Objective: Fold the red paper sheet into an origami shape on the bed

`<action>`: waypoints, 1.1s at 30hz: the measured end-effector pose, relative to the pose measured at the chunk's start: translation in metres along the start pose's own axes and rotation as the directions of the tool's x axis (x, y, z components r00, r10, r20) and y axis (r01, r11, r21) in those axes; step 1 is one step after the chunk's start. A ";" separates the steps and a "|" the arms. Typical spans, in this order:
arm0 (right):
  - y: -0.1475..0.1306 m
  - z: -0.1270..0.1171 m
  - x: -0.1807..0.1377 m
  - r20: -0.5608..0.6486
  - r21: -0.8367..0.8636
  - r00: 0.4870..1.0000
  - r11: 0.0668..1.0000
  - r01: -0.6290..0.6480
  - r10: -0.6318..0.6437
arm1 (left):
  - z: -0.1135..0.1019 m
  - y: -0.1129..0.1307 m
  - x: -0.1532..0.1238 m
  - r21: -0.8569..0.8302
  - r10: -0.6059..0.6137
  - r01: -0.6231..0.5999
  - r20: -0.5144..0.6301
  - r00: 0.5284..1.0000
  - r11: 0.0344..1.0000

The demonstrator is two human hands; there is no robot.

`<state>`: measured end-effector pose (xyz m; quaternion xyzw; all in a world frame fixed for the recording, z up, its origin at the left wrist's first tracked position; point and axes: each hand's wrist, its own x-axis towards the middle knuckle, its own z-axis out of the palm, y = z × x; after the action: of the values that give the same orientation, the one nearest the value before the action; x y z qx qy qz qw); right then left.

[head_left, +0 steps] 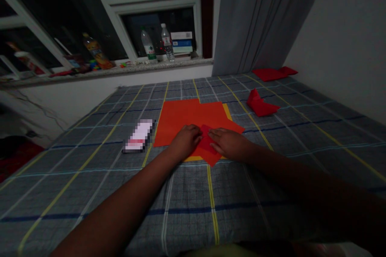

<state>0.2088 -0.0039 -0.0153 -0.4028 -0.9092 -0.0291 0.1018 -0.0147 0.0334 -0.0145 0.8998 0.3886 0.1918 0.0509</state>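
Observation:
A small folded sheet of red paper (206,141) lies on top of orange paper sheets (181,116), between my two hands. At its left edge, my left hand (187,138) has its fingers curled and closed on the paper. Across its right side rests my right hand (227,141), fingers stretched out flat and the thumb apart, lower down. Both hands partly cover the red paper, so its full outline is hidden. Under the orange sheets, edges of yellow paper (226,110) stick out.
A phone (140,135) with a blurred screen lies left of the papers on the checked cloth (99,192). To the right sits a folded red paper shape (261,105), with more red paper (269,74) behind it. Bottles (148,46) and books (182,44) stand on the windowsill.

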 end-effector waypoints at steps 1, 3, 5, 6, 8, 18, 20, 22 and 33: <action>-0.001 -0.001 0.000 0.001 -0.012 1.000 1.000 0.010 -0.010 | 0.000 0.000 0.000 0.008 -0.002 0.002 0.003 1.000 1.000; -0.003 -0.002 -0.002 0.008 -0.044 1.000 0.999 0.019 -0.018 | 0.000 0.000 0.000 0.022 -0.002 0.002 0.012 1.000 1.000; -0.007 -0.004 -0.003 0.019 -0.076 1.000 0.997 0.004 -0.003 | 0.000 0.000 0.000 0.033 -0.003 0.002 0.018 1.000 0.999; -0.008 -0.005 -0.003 0.024 -0.088 1.000 0.996 -0.007 0.010 | 0.000 -0.001 0.000 0.037 -0.002 0.001 0.023 1.000 0.999; -0.011 -0.007 -0.004 0.030 -0.105 0.998 0.993 -0.044 0.047 | 0.000 -0.001 0.000 0.041 0.004 -0.005 0.034 0.999 0.999; -0.004 -0.018 -0.008 0.056 -0.110 0.995 0.991 -0.071 0.078 | 0.001 -0.011 -0.001 0.023 0.003 -0.004 0.029 1.000 1.000; -0.002 -0.020 -0.009 0.048 -0.115 0.994 0.989 -0.095 0.101 | 0.000 -0.013 -0.002 0.019 0.005 -0.006 0.026 1.000 1.000; 0.001 -0.023 -0.010 0.039 -0.123 0.990 0.984 -0.131 0.137 | 0.000 -0.014 -0.002 0.015 0.006 -0.006 0.024 1.000 1.000; 0.005 -0.034 -0.011 0.069 -0.172 0.964 0.955 -0.244 0.258 | -0.004 -0.006 -0.001 0.115 0.055 -0.059 0.040 0.998 0.992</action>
<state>0.2255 -0.0132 0.0154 -0.5228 -0.8489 -0.0713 0.0305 -0.0207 0.0368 -0.0125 0.9154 0.3721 0.1537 -0.0001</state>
